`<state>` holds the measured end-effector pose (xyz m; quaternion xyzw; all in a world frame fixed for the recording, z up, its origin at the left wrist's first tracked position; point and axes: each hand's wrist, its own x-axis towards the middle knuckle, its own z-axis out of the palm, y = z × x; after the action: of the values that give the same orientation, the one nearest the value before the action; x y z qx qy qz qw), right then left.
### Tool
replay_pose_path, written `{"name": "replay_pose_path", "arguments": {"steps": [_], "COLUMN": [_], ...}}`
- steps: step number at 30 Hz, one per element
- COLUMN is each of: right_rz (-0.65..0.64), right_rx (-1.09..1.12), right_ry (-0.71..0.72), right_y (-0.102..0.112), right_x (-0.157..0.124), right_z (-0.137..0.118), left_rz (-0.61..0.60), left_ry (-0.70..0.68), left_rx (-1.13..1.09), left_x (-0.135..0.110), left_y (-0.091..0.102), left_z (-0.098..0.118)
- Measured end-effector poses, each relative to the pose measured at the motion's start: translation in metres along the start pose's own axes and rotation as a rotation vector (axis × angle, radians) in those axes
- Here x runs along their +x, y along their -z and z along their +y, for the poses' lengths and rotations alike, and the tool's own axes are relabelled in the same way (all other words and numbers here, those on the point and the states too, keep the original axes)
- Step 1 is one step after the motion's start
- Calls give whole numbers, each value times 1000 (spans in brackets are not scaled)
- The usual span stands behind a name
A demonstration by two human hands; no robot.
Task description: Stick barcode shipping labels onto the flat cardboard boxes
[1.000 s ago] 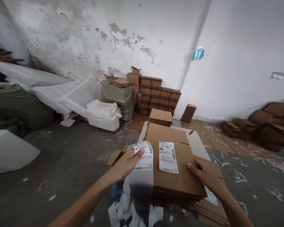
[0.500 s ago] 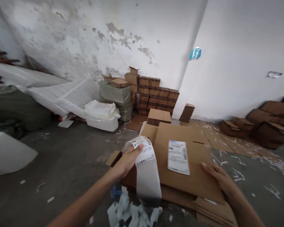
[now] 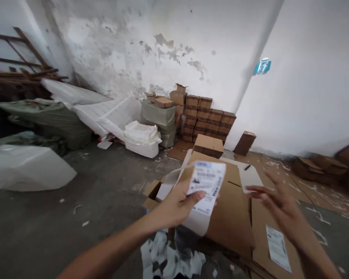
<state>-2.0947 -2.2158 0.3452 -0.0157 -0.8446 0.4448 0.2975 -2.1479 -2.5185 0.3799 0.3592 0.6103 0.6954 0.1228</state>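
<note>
In my left hand (image 3: 177, 203) a strip of printed shipping labels (image 3: 206, 184) is pinched between thumb and fingers, its white backing hanging below. Beneath it lies a flat brown cardboard piece (image 3: 228, 223) on a stack. My right hand (image 3: 282, 205), fingers spread and slightly blurred, is raised above the right side and holds nothing. Under that wrist is another flat cardboard sheet (image 3: 260, 228) with a white label (image 3: 278, 248) stuck on it. A small open carton (image 3: 151, 193) stands at the stack's left.
Crumpled white backing strips (image 3: 170, 257) lie on the floor below the stack. Bundled cardboard (image 3: 209, 120) is piled against the wall. White wrapped packs (image 3: 141, 139) and green sacks (image 3: 55, 120) sit to the left. Paper scraps litter the floor.
The labelled cardboard has shifted right, and my right hand has let go of it. My left hand has brought the label strip right, over the bare cardboard. The view has turned slightly left.
</note>
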Motion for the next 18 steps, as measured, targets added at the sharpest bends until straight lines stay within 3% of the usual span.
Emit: {"name": "replay_pose_path", "arguments": {"steps": [1, 3, 5, 8, 10, 12, 14, 16, 18], "right_rz": [-105, -185, -160, -162, -210, -221, -175, -46, 59], "right_rx": [27, 11, -53, -127, -136, -100, 41, 228, 188], "right_ry": [137, 333, 447, 587, 682, 704, 632, 514, 376], "right_y": [-21, -54, -78, -98, -98, -84, -63, -48, -49], "right_x": [0, -4, -10, -21, -24, -23, -13, 4, 23], "right_z": [-34, -81, -99, -97, -98, -105, -110, -104, -86], "left_rz": [-42, -79, -28, 187, 329, 472, 660, 835, 885], "left_ry": [-34, -50, 63, 327, 390, 352, 253, 159, 142], "left_rx": [133, 259, 71, -413, -579, -607, -580, -539, -521], "left_x": [-2, -6, -8, -4, 5, 16, 24, 27, 24], "left_y": [-2, -3, -1, 4, 10, 26, 51, 79, 96], "left_z": [0, 0, -1, -3, -6, -10, -18, -25, -31]}}
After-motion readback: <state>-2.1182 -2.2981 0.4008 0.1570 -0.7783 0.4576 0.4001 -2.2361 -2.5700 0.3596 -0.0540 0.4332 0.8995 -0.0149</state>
